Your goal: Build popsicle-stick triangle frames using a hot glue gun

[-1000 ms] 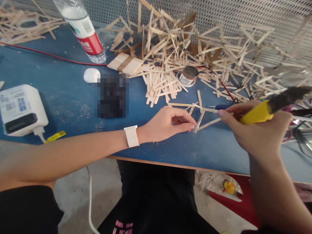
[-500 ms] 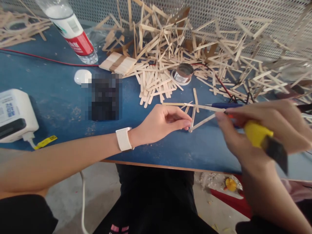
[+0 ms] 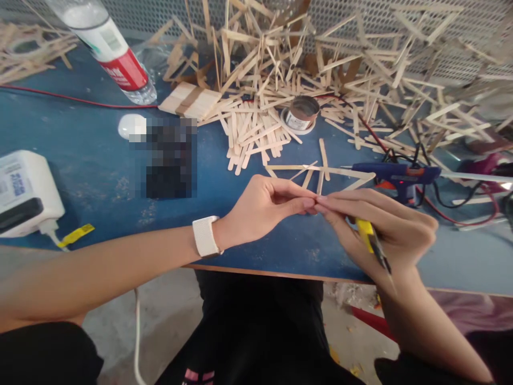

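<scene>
My left hand (image 3: 276,200), with a white band on its wrist, pinches the near corner of a popsicle-stick frame (image 3: 344,170) made of joined triangles. My right hand (image 3: 372,219) meets it there, thumb and fingertips pressed together at the same corner. The fingers hide that joint. Tucked in the right palm is a yellow and black utility knife (image 3: 365,233), its thin end pointing back toward the wrist. Just beyond the right hand, a blue hot glue gun (image 3: 404,175) lies on the blue table (image 3: 248,256), its small light lit.
Loose popsicle sticks (image 3: 256,131) and stick structures (image 3: 360,64) pile up against a perforated metal panel. A small round tin (image 3: 302,115), a bundle of sticks (image 3: 190,100), a water bottle (image 3: 116,59), a white case (image 3: 132,126) and a white power adapter (image 3: 28,190) stand around. Cables cross the table.
My right hand has moved left, from the frame's right corner to the near corner beside my left fingertips. The knife turned with it. The glue gun has come into fuller view.
</scene>
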Demonstrator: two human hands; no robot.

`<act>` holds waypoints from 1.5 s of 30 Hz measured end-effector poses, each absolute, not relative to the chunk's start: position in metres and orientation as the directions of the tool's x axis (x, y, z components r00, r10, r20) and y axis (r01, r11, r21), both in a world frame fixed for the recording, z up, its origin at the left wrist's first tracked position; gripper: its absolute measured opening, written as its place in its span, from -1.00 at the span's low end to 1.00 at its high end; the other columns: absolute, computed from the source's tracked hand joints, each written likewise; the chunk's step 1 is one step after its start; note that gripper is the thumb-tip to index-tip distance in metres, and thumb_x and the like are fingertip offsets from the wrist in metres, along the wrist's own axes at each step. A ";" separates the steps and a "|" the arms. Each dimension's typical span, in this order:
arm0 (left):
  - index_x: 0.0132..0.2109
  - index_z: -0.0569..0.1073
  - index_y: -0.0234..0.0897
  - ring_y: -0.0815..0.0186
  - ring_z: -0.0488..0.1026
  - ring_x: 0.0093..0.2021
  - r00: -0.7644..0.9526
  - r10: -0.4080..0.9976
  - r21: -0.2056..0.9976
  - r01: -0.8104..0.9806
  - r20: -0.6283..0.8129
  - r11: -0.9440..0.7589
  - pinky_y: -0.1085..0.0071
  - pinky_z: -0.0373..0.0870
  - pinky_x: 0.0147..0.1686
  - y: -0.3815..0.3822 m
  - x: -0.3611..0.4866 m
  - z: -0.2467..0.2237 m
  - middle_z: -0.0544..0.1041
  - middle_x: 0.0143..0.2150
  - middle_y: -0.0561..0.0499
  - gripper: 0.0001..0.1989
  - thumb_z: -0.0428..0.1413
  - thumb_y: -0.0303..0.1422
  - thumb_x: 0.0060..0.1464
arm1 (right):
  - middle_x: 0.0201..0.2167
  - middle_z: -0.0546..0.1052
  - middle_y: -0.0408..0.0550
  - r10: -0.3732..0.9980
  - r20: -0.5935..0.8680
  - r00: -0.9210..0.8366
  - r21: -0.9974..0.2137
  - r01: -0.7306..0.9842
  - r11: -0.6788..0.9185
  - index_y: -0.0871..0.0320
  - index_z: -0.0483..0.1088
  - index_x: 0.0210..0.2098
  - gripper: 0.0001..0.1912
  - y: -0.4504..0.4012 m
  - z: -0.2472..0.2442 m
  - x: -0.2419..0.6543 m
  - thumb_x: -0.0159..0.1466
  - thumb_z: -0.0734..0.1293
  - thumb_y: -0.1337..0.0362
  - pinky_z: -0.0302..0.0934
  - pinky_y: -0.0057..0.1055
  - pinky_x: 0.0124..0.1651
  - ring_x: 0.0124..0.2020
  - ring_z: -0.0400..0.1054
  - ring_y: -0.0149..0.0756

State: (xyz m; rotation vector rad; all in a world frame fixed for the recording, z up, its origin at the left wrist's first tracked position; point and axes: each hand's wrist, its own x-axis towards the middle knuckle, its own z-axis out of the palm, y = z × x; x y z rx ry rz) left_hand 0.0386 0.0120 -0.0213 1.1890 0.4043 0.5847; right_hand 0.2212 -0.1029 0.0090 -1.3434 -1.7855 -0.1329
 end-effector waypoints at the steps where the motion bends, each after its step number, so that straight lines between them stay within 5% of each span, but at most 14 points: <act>1: -0.11 0.77 -0.27 0.25 0.78 -0.16 0.785 0.620 0.942 -0.209 0.002 0.261 0.39 0.77 -0.01 0.012 0.039 -0.021 0.79 -0.20 -0.05 -0.64 0.55 -0.13 0.06 | -0.19 0.75 -0.14 0.719 0.692 -0.061 -0.370 0.825 0.427 -0.08 0.66 -0.01 -0.57 -0.103 0.009 0.222 0.25 0.58 0.54 0.58 -0.29 -0.23 -0.28 0.67 -0.23; 10: -0.06 0.78 -0.23 0.28 0.76 -0.12 0.782 0.620 0.975 -0.178 0.056 0.136 0.50 0.71 -0.07 0.010 0.038 -0.024 0.80 -0.16 -0.04 -0.71 0.50 -0.16 0.16 | -0.28 0.69 -0.10 0.762 0.647 -0.036 -0.422 0.815 0.397 0.05 0.64 -0.07 -0.66 -0.103 0.010 0.216 0.25 0.57 0.53 0.40 -0.35 -0.42 -0.49 0.45 -0.40; 18: -0.06 0.77 -0.26 0.27 0.77 -0.14 0.794 0.604 0.969 -0.196 0.069 0.148 0.44 0.75 -0.03 0.013 0.037 -0.021 0.79 -0.17 -0.06 -0.68 0.47 -0.11 0.20 | -0.26 0.73 -0.19 0.785 0.617 0.056 -0.467 0.829 0.308 -0.12 0.66 -0.11 -0.76 -0.101 0.011 0.217 0.33 0.56 0.40 0.52 -0.26 -0.25 -0.32 0.63 -0.24; 32: -0.05 0.75 -0.28 0.24 0.77 -0.13 0.808 0.584 0.971 -0.196 0.081 0.137 0.40 0.77 -0.02 0.018 0.038 -0.021 0.79 -0.17 -0.07 -0.65 0.45 -0.08 0.22 | -0.44 0.63 -0.23 0.826 0.501 0.259 -0.620 0.773 0.134 -0.09 0.64 -0.21 -0.93 -0.102 0.007 0.215 0.33 0.54 0.25 0.34 -0.30 -0.44 -0.50 0.48 -0.30; 40: 0.02 0.66 -0.27 0.39 0.68 -0.25 0.678 0.617 0.891 -0.130 0.400 -0.435 0.50 0.63 -0.21 0.027 0.032 -0.012 0.73 -0.08 -0.08 -0.71 0.11 -0.21 0.55 | -0.39 0.64 -0.19 0.823 0.471 0.319 -0.698 0.704 0.127 -0.03 0.65 -0.23 -0.90 -0.100 0.001 0.218 0.28 0.57 0.30 0.29 -0.34 -0.45 -0.47 0.47 -0.33; 45: 0.12 0.62 -0.22 0.23 0.67 0.02 0.689 0.247 0.447 -0.124 0.681 -0.886 0.26 0.62 0.07 0.037 0.031 -0.015 0.71 0.06 -0.10 -0.78 0.09 -0.38 0.53 | -0.36 0.64 -0.18 0.818 0.490 0.301 -0.685 0.713 0.148 -0.01 0.63 -0.23 -0.89 -0.100 -0.001 0.220 0.27 0.57 0.31 0.30 -0.35 -0.43 -0.44 0.46 -0.32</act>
